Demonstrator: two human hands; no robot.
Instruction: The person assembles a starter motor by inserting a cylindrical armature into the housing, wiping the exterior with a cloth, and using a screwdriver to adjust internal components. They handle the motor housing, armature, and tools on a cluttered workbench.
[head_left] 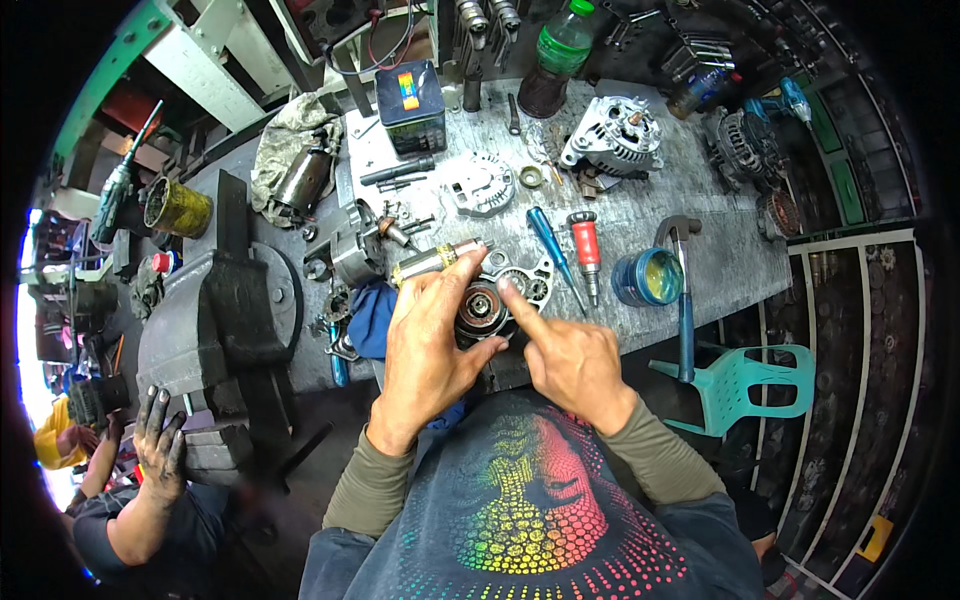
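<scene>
My left hand [420, 345] grips a metal gear housing [540, 282], fingers over its far side and thumb along the near edge. A dark round part [482, 308] with a ring-shaped centre sits in the housing, framed by that hand. My right hand [578, 368] has its index finger stretched onto the housing beside the round part, the other fingers curled; nothing shows in its grasp. Just beyond my left fingers lies a copper-coloured armature [428, 262]. A blue screwdriver [550, 248] and a red-handled tool [585, 248] lie past my right hand.
Right of my hands stand a blue tub of grease [650, 277] and a hammer [685, 300]. Farther back are an alternator [615, 135], a black battery [410, 110] and a green-capped bottle [562, 50]. A large vise [200, 320] flanks the left, near another person's blackened hand [158, 445].
</scene>
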